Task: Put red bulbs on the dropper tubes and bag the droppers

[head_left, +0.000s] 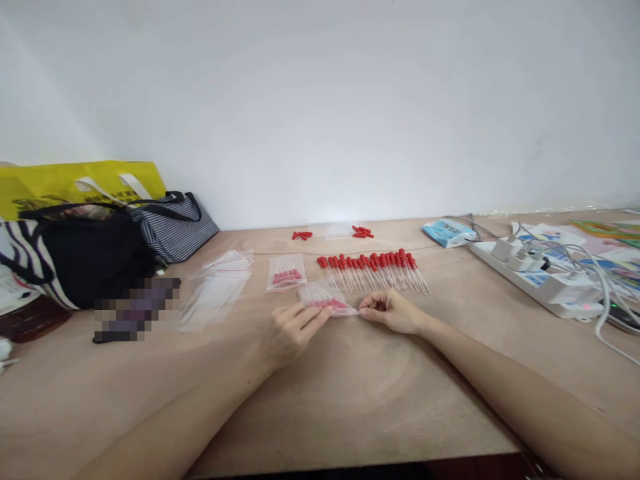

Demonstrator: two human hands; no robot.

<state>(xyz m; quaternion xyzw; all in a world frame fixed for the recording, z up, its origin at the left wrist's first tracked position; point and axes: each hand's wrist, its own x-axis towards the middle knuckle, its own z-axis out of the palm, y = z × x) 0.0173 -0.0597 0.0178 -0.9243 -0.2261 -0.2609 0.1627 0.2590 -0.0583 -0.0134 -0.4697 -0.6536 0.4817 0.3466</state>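
Between my hands lies a clear zip bag (320,293) with several glass droppers in it, their red rubber bulbs toward me. My left hand (295,330) holds the bag's near left edge, fingers pressed together on it. At the bag's right corner, my right hand (393,312) pinches the edge between thumb and forefinger. Just beyond stands a row of loose droppers (373,267), red bulbs away from me and glass tips toward me. Another filled zip bag (286,273) lies flat behind my left hand.
Flat clear bags (217,293) are stacked to the left, near a blurred dark object (137,310) and several carry bags (95,247). Red bulbs (302,235) lie by the wall. A blue tissue pack (449,232) and a power strip (540,280) with cables sit at right.
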